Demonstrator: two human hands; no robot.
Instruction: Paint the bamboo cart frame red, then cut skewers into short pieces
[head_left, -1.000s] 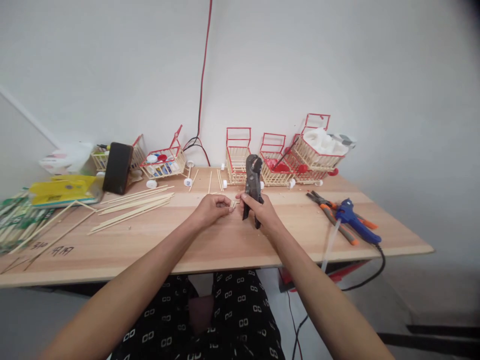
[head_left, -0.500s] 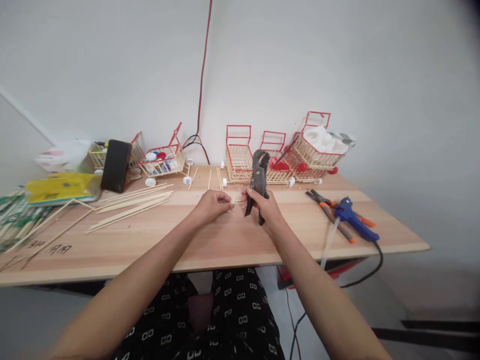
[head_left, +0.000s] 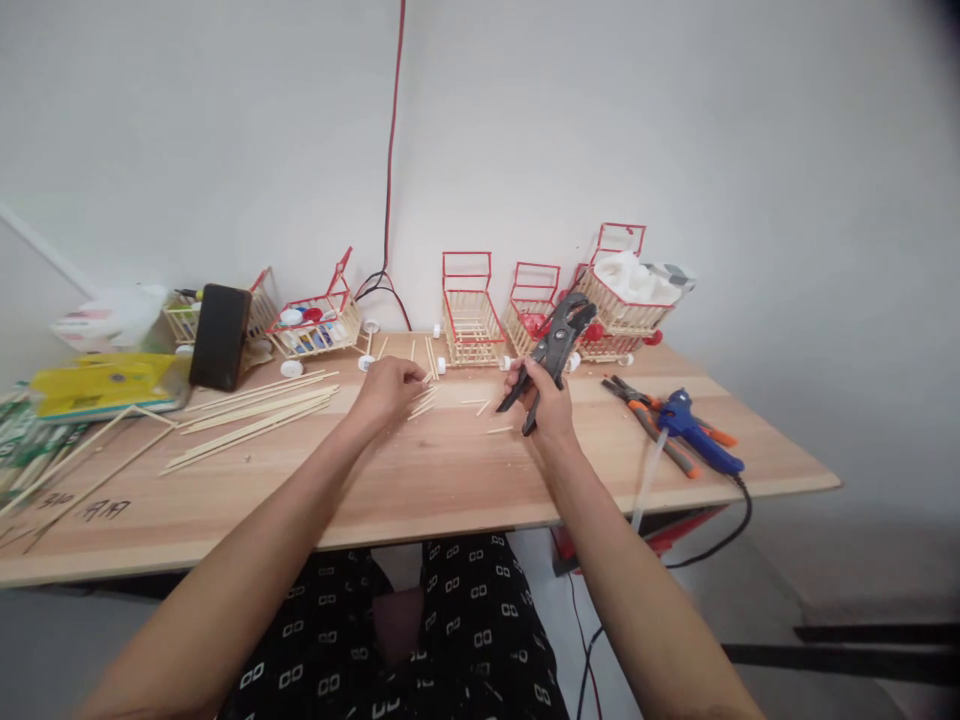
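On the far left of the counter [head_left: 450,480] lie a yellow packet [head_left: 105,382] and a dark phone [head_left: 219,336] propped upright, with a spread of long bamboo sticks [head_left: 255,410] near them; I cannot count those exactly, roughly a dozen or more.

My left hand [head_left: 386,385] rests at mid-counter, its grip closed down over short stick pieces [head_left: 424,400]; whether it actually pinches one I cannot tell, since the fingertips hide it. To do this well, I judge I should take a single piece, hold it close to its end, and keep the fingers well off the line where the blades will meet.

My right hand [head_left: 541,395] is wrapped around the handles of the black cutters [head_left: 551,355], lifted off the wood with the nose tilted up and to the right; the handles look spread apart. I would level the tool before bringing the piece in.

Two or three loose cut pieces lie between my hands. Along the far edge I count five small stick carts [head_left: 469,310], red-trimmed, two of them left of the red cable. At right lie orange-handled pliers [head_left: 652,415] and one blue glue gun [head_left: 697,430], touching each other.
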